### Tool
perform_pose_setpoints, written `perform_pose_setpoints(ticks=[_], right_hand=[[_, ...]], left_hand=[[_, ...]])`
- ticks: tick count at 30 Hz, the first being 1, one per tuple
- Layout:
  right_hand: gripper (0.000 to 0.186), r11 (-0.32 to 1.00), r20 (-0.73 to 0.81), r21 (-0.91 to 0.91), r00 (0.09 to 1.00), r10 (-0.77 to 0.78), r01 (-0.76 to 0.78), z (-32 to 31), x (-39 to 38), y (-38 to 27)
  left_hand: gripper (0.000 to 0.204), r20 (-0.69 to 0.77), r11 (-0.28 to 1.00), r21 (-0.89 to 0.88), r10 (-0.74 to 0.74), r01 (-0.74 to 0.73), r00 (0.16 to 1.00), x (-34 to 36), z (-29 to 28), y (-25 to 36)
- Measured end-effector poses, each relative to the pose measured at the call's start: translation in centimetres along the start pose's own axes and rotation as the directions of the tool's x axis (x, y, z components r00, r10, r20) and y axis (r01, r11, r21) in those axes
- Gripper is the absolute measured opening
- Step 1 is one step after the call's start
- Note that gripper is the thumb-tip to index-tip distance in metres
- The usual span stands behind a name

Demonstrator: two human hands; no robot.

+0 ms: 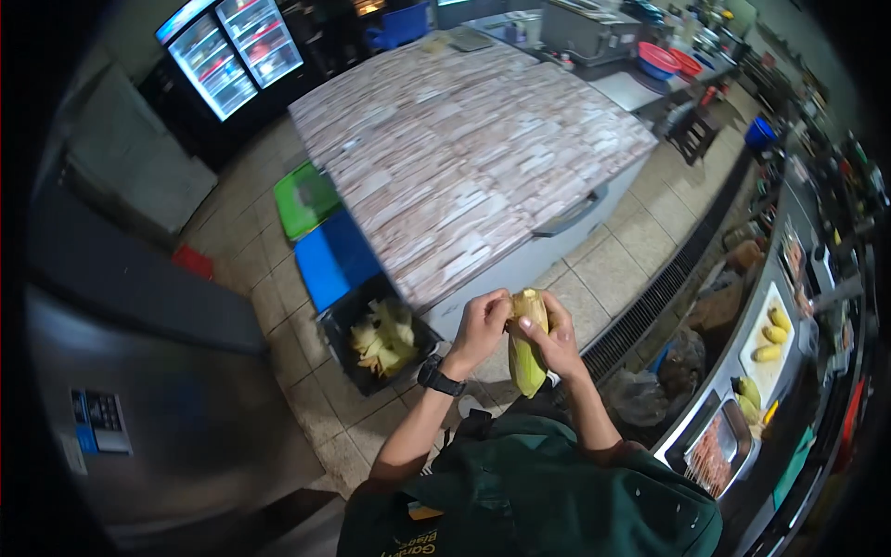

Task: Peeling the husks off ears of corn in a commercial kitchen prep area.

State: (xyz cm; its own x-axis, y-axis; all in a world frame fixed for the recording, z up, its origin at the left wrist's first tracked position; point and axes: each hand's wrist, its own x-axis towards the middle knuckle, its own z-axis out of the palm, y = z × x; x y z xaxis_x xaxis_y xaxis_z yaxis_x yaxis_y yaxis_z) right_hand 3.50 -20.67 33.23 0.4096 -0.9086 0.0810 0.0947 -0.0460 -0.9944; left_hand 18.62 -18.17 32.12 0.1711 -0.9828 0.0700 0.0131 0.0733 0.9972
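1. Two bare hands work in front of the dark green apron [594,483], lifted above the tiled floor [603,278], and from where I stand I see them meet on one ear of corn.
2. The ear of corn in pale yellow-green husk [528,367] hangs nearly upright between them, its blunt stem end on top and its tapered end pointing down toward the apron.
3. The left hand [483,330] has its fingers curled in, thumb and fingertips pinching at the husk near the stem end; a black wristwatch [441,378] sits on that wrist.
4. The right hand [554,339] wraps around the upper part of the ear from the other side, thumb laid across its front.
5. Just beside the left forearm stands a square black plastic bin [345,330] with loose pale-green husks [385,343] inside it.
6. Beyond the hands spreads a wide table with a stone-patterned top [464,139].
7. Over on the right-hand counter, three bare yellow cobs [774,334] lie on a white cutting board [759,373], near a metal tray [740,432] of skewered pinkish pieces [713,457].
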Motion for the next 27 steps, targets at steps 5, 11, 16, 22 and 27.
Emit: perform_pose_setpoints(ticks=[5, 11, 16, 22, 27], right_hand=[[0.029, 0.989, 0.023, 0.124, 0.997, 0.08, -0.082, 7.0, 1.3, 2.4], [0.038, 0.88, 0.23, 0.246, 0.906, 0.354, -0.406, 12.3, 4.7, 5.3], [0.038, 0.854, 0.28, 0.273, 0.885, 0.371, -0.444, 16.3, 9.8, 5.0], [0.049, 0.629, 0.615, 0.378, 0.692, 0.377, -0.679, 18.8, 15.5, 6.0], [0.044, 0.351, 0.677, 0.374, 0.511, 0.529, -0.858, 22.1, 20.1, 10.5]], left_hand=[[0.019, -0.351, 0.953, 0.302, 0.132, -0.022, 0.927, -6.6, -5.2, -0.7], [0.017, -0.486, 0.824, 0.557, 0.224, 0.102, 0.845, -9.5, -7.7, -0.5], [0.014, -0.547, 0.766, 0.634, 0.346, 0.108, 0.763, -8.2, -10.7, 0.2], [0.017, -0.494, 0.69, 0.723, 0.553, -0.037, 0.671, -0.1, -15.5, 1.4], [0.012, -0.673, 0.945, 0.322, 0.183, 0.06, 0.716, 5.2, -17.6, -2.4]])
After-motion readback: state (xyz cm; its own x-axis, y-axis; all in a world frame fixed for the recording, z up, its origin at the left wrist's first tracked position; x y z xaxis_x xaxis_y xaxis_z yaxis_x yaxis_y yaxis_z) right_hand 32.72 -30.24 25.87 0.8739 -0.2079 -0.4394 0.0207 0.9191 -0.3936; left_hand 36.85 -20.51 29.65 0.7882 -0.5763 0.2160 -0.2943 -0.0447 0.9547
